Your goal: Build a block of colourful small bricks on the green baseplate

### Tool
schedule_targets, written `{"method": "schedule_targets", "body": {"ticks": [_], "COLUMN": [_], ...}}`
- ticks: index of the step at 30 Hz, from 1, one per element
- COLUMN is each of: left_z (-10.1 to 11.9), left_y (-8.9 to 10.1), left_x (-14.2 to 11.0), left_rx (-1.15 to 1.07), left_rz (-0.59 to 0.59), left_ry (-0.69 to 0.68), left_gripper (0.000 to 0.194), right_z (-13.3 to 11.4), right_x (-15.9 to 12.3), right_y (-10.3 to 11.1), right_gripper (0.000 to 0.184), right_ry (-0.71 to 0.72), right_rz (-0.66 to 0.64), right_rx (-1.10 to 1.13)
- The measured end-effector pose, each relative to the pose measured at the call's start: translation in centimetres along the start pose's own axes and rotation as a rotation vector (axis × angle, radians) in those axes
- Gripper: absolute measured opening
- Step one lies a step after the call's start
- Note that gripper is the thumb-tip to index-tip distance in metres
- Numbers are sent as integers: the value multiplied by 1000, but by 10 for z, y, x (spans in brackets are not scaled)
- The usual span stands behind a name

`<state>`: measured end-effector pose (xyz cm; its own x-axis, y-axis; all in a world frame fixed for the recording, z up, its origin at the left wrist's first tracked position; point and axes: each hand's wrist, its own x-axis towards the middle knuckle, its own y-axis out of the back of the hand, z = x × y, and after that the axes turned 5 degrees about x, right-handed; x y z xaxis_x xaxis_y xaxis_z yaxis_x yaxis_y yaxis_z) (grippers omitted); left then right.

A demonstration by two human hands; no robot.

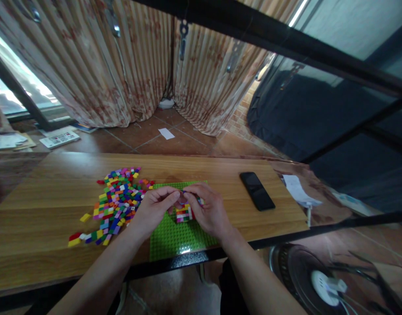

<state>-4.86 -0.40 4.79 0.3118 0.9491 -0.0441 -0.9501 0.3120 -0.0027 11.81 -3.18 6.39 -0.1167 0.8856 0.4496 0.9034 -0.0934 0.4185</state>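
Observation:
Over a green studded baseplate point(174, 240), my left hand point(158, 206) and my right hand point(207, 210) come together with fingertips nearly touching. Both are closed in a pinch. Whatever sits between the fingertips is small and mostly covered; a bluish-purple bit shows there, too small to name surely. Just below the fingers, a block of joined toy bricks point(184, 214) in yellow, red, white and pink stands on the baseplate, partly hidden by my right hand. To the left of my left hand lies a heap of loose toy bricks point(117, 201) in many colours.
A black smartphone point(257, 191) lies on the wooden table point(56, 192) at the right. Dark metal bars point(286, 39) cross above the table. Curtains point(122, 74) hang behind it, and papers point(299, 190) lie beyond its right end. A white power strip point(324, 286) is at the lower right.

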Motion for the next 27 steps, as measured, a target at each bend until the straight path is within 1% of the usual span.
{"method": "schedule_targets", "body": {"ticks": [4,6,9,12,14,23,27], "left_z": [-1,-1,-1,-2,-3,-3,-4], "left_y": [4,7,10,10,10,12,12], "left_x": [1,2,3,3,4,5,5], "left_rx": [35,52,50,42,43,51,48], "left_rz": [41,70,108,119,114,122,127], "left_ry": [1,2,7,5,-2,-3,11], "left_gripper": [24,23,21,19,19,16,17], "right_z": [13,21,31,38,40,46,49], "right_x": [4,4,2,0,0,1,1], "right_y": [21,30,36,36,35,33,28], "right_gripper": [14,12,11,10,10,8,6], "right_ry": [-108,-175,-248,-276,-290,-327,-383], "right_rz": [75,70,6,-70,-89,-63,-25], "right_rx": [19,39,66,61,48,37,145]}}
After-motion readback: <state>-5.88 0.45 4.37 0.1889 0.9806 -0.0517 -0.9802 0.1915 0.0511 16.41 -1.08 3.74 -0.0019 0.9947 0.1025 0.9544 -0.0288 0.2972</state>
